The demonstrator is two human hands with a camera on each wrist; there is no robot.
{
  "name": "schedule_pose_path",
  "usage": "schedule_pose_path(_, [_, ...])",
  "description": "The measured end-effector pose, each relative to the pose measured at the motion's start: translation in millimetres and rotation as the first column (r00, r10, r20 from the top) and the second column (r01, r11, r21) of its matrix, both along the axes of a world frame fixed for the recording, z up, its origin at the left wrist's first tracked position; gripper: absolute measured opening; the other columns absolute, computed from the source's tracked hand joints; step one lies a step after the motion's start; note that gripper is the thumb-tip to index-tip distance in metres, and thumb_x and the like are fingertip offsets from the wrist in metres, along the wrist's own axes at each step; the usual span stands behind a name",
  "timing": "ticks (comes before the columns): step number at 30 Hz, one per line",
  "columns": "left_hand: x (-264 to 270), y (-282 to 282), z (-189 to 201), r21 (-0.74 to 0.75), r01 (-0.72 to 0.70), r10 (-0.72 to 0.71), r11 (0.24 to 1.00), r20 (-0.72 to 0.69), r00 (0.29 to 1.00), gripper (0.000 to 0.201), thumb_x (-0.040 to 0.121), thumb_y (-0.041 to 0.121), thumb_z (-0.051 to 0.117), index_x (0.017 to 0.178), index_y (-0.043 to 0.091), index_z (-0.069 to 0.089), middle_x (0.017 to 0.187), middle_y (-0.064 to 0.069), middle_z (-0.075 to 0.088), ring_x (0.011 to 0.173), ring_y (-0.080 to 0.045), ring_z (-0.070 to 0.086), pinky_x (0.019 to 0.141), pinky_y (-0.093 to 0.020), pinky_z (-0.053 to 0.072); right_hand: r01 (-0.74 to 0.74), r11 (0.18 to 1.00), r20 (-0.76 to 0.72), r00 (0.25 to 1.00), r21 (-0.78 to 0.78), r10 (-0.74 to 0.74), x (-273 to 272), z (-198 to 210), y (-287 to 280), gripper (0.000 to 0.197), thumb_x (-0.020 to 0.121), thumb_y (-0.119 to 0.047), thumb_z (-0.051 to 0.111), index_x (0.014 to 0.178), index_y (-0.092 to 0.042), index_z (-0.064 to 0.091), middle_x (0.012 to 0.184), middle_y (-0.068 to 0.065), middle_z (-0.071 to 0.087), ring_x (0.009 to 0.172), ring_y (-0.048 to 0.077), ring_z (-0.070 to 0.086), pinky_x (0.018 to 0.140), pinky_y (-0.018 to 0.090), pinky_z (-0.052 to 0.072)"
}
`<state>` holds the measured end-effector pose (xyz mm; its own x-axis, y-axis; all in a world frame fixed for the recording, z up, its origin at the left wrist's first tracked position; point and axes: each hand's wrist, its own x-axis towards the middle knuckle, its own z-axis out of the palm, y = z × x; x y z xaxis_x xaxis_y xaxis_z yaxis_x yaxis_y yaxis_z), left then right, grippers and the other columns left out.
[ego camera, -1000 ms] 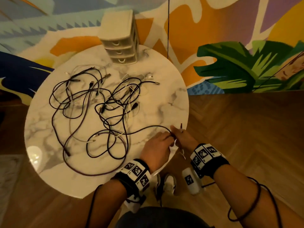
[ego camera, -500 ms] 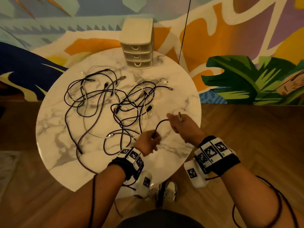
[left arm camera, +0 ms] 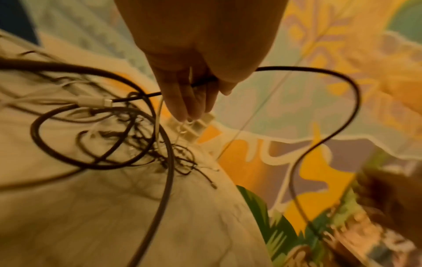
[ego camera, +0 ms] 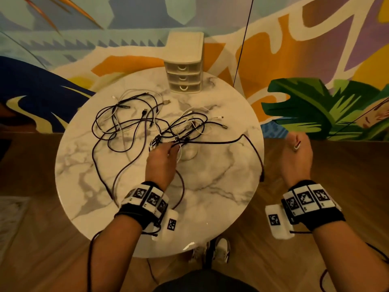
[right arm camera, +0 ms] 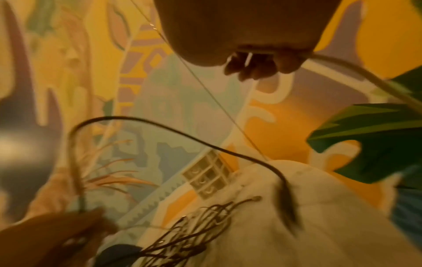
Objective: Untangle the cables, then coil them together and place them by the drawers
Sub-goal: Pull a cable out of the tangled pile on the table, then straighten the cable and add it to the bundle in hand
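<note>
A tangle of black and white cables (ego camera: 147,123) lies on the round marble table (ego camera: 210,197). My left hand (ego camera: 166,152) pinches a black cable (ego camera: 242,135) at the tangle's near side; its fingers (left arm camera: 187,101) close round it together with a thin white lead. From there the black cable (left arm camera: 297,67) arcs right and drops over the table's right edge. My right hand (ego camera: 296,148) is raised beyond that edge and grips a cable's plug end (right arm camera: 248,57). The small beige drawers (ego camera: 184,76) stand at the table's far edge.
A painted mural wall rises behind the table. A thin dark cord (ego camera: 242,45) hangs in front of it, right of the drawers. Wooden floor surrounds the table, with my shoes (ego camera: 219,249) under its near edge and a rug corner (ego camera: 8,218) at left.
My hands have moved apart. The left reached forward to the tangle, and the right swung out past the table's right edge, drawing the black cable into a long loop.
</note>
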<state>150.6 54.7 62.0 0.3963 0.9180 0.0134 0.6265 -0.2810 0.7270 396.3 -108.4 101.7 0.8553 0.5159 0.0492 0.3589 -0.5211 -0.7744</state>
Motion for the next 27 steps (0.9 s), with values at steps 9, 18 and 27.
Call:
schedule_pose_path(9, [35,-66,34,0.186,0.399,-0.273,0.898,-0.477,0.836,0.032,0.096,0.032,0.034,0.106,0.015,0.060,0.100,-0.002,0.057,0.077,-0.025,0.060,0.058,-0.031,0.039,-0.519,0.854,-0.568,0.713,-0.034,0.411,-101,-13,36,0.070,0.094,-0.061,0.023,0.068,-0.017,0.072,0.045,-0.001,0.060,0.041,0.007,0.048,0.062,0.030,0.040])
schedule_pose_path(18, [-11,-34,-57,-0.151,0.146,-0.191,0.978,-0.355,0.915,0.019,0.093,0.018,0.047,0.101,0.011,0.063,0.107,-0.013,0.059,0.100,-0.034,0.057,0.078,-0.037,0.044,-0.277,0.931,-0.574,0.734,0.235,0.364,-76,-16,41,0.053,0.103,-0.033,0.029,0.091,-0.006,0.072,0.059,0.016,0.064,0.042,0.009,0.041,0.052,0.019,0.034])
schedule_pose_path(27, [-61,21,-57,0.086,0.350,-0.307,0.933,-0.318,0.897,0.018,0.090,0.013,0.058,0.104,0.015,0.070,0.116,-0.007,0.055,0.091,-0.026,0.060,0.076,-0.028,0.047,-0.061,0.937,-0.668,0.685,0.344,0.290,-51,6,37,0.056,0.102,-0.035,0.027,0.083,-0.003,0.069,0.062,0.015,0.068,0.042,0.010,0.031,0.037,0.015,0.023])
